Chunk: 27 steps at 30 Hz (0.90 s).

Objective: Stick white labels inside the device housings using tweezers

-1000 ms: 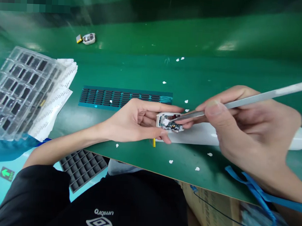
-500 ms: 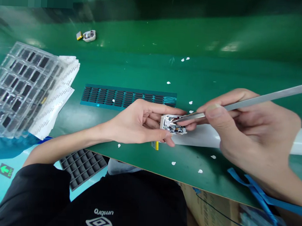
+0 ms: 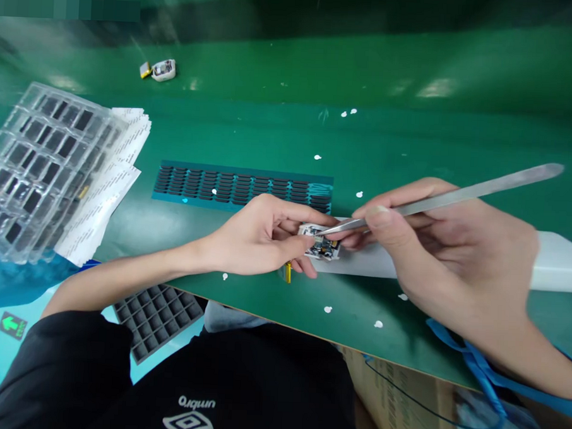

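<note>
My left hand grips a small white device with its circuit board exposed, just above the green table. A small yellow part hangs below the device. My right hand pinches long metal tweezers, whose tips touch the top of the board. A white strip lies on the table under both hands.
A blue sheet of small black pads lies behind my left hand. Clear compartment trays and stacked label sheets sit at the left. Another white device rests far back. A dark grid tray sits below the table edge, with a blue strap at right.
The device has tilted and shifted slightly left in my left hand. The tweezers and my right hand moved left with it, tips staying on the board.
</note>
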### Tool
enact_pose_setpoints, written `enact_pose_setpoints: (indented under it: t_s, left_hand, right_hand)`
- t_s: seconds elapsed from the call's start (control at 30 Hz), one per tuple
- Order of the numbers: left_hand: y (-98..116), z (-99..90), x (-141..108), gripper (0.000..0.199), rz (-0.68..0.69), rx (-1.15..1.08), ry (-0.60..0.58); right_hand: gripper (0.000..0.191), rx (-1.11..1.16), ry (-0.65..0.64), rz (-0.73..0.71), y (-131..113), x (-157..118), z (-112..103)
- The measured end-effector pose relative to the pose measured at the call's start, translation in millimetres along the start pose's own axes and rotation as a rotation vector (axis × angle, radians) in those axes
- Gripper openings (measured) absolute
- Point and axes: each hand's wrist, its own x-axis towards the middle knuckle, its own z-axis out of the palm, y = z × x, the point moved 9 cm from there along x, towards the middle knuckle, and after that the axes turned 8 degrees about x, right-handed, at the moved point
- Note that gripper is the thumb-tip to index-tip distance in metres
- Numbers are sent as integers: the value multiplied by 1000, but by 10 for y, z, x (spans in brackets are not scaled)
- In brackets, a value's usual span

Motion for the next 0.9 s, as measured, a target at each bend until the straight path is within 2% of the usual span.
enact_pose_setpoints:
  t_s: [0.1,0.17,0.2,0.33,0.4,0.47,0.53,0.7,0.8,0.9]
  left_hand:
    - [41,-72,-12,25,32,34,38]
    - [120,-203,-21,25,76,79,115]
    - [171,-288,-27,26,105,109,170]
    - [348,-591,-61,25,236,301,409]
    - [409,-616,-72,22,314,454,460]
    - [436,-533,-64,20,389,632,424]
    - [416,-405,-46,21,439,813,339]
    - [269,-184,-9,33,461,1222,141]
    - [230,-168,-2,32,460,1311,111]
    - [223,-179,5,31,479,1307,119]
  right_hand:
    - [14,-85,85,-88,-106,-14,-125]
    - [16,-224,161,-155,-163,5,-230]
    - [18,-292,154,-184,-169,29,-240]
    - [24,-403,-45,-244,-62,152,-113]
    - [27,-402,-90,-228,7,185,-85]
    - [28,-394,-116,-211,48,191,-64]
    - [26,-383,-136,-216,53,177,-43]
    - [25,-422,-127,-245,63,151,-56]
    - [22,-439,-151,-246,96,138,-45]
    - [20,-486,-153,-339,58,93,-10]
